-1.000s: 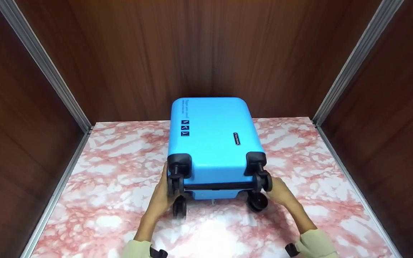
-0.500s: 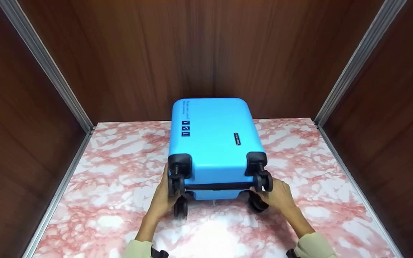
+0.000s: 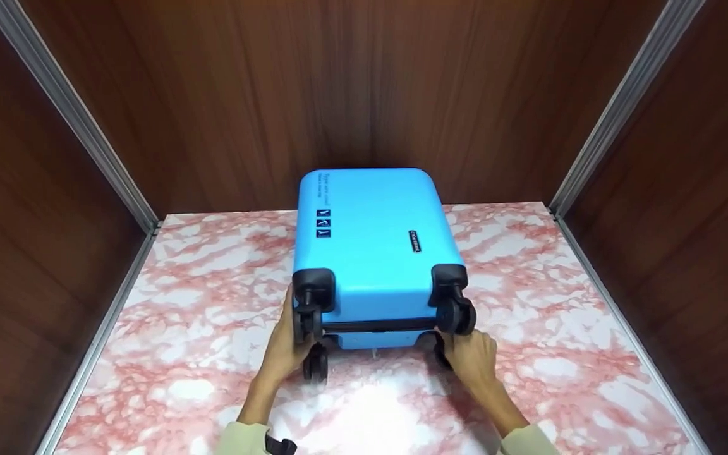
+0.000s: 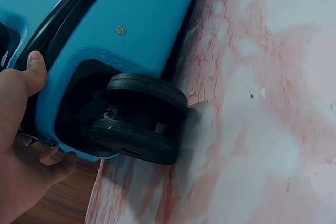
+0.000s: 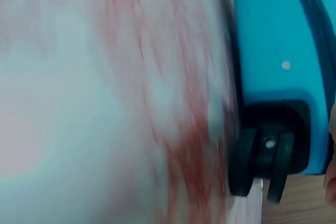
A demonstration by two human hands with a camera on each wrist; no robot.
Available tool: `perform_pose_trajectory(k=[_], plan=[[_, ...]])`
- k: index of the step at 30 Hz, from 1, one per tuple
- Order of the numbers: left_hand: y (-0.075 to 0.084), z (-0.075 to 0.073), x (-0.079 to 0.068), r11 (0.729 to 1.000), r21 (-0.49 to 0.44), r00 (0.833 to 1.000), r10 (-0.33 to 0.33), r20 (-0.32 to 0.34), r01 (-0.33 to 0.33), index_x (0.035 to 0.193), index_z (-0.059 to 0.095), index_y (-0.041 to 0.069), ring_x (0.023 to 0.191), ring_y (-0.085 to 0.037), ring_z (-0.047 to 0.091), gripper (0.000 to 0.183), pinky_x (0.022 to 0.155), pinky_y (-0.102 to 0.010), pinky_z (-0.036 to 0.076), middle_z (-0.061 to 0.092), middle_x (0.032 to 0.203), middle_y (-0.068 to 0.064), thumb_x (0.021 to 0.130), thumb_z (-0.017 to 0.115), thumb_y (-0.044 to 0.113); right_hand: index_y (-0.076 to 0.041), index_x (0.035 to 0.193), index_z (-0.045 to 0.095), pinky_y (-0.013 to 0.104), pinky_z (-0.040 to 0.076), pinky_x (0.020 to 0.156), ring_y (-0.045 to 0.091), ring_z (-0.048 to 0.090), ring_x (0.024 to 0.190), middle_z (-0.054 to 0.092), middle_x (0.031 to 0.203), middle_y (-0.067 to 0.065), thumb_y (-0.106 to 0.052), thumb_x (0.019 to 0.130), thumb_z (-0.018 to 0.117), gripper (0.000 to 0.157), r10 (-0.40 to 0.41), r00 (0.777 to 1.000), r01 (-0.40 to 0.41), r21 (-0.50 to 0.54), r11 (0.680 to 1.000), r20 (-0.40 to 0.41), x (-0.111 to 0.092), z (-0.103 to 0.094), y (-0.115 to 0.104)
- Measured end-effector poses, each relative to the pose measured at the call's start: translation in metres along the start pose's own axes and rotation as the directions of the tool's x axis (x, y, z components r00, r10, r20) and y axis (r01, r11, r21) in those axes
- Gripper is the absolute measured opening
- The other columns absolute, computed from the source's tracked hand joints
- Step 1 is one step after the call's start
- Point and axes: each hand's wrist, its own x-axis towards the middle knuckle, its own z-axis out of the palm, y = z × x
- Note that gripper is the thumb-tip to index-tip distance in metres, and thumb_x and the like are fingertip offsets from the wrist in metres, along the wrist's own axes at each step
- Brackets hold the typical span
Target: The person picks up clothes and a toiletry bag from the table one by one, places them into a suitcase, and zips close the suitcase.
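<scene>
A bright blue hard-shell suitcase lies flat on the pink-and-white marbled surface, its wheeled end toward me. My left hand grips its near left corner; in the left wrist view the thumb presses by the dark seam and fingers curl at the side. Black caster wheels stick out beside that hand. At the near right corner, my right hand has its fingers bent against the suitcase, between the upper right wheel and the lower one. Only a sliver of its fingers shows in the right wrist view.
A dark brown wood panel rises behind the suitcase. More wood panels stand left and right, with grey metal strips along the corners. The marbled surface extends around the suitcase.
My right hand has moved inward to the left, under the upper right wheel, and now covers part of the lower wheel. The upper right wheel has swivelled. The left hand keeps its hold.
</scene>
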Motion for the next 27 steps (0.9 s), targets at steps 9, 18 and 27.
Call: perform_pose_trajectory(k=[9, 18, 27], plan=[[-0.003, 0.001, -0.002, 1.0, 0.016, 1.0, 0.011, -0.027, -0.011, 0.16, 0.008, 0.008, 0.119, -0.041, 0.059, 0.107, 0.093, -0.056, 0.05, 0.04, 0.152, -0.028, 0.073, 0.068, -0.011, -0.007, 0.065, 0.05, 0.053, 0.038, 0.035, 0.04, 0.051, 0.038, 0.048, 0.042, 0.014, -0.022, 0.081, 0.075, 0.033, 0.08, 0.996, -0.08, -0.014, 0.997, 0.025, -0.003, 0.002, -0.015], [-0.001, 0.002, -0.003, 1.0, -0.006, 0.999, 0.011, -0.041, -0.011, 0.159, 0.01, 0.003, 0.114, -0.039, 0.062, 0.104, 0.089, -0.055, 0.052, 0.044, 0.15, -0.029, 0.079, 0.076, 0.0, -0.01, 0.054, 0.047, 0.049, 0.037, 0.035, 0.038, 0.051, 0.037, 0.046, 0.04, 0.012, -0.032, 0.081, 0.078, 0.047, 0.094, 0.995, -0.091, -0.048, 0.995, 0.043, -0.002, 0.0, -0.025], [-0.002, 0.004, -0.002, 0.999, -0.012, 0.998, 0.031, -0.051, -0.032, 0.158, 0.01, 0.002, 0.117, -0.041, 0.061, 0.104, 0.092, -0.058, 0.051, 0.043, 0.151, -0.029, 0.08, 0.078, 0.004, -0.009, 0.048, 0.046, 0.047, 0.036, 0.034, 0.037, 0.049, 0.034, 0.045, 0.039, 0.014, -0.04, 0.078, 0.08, 0.055, 0.151, 0.988, -0.15, -0.099, 0.984, 0.01, 0.002, 0.0, -0.036]])
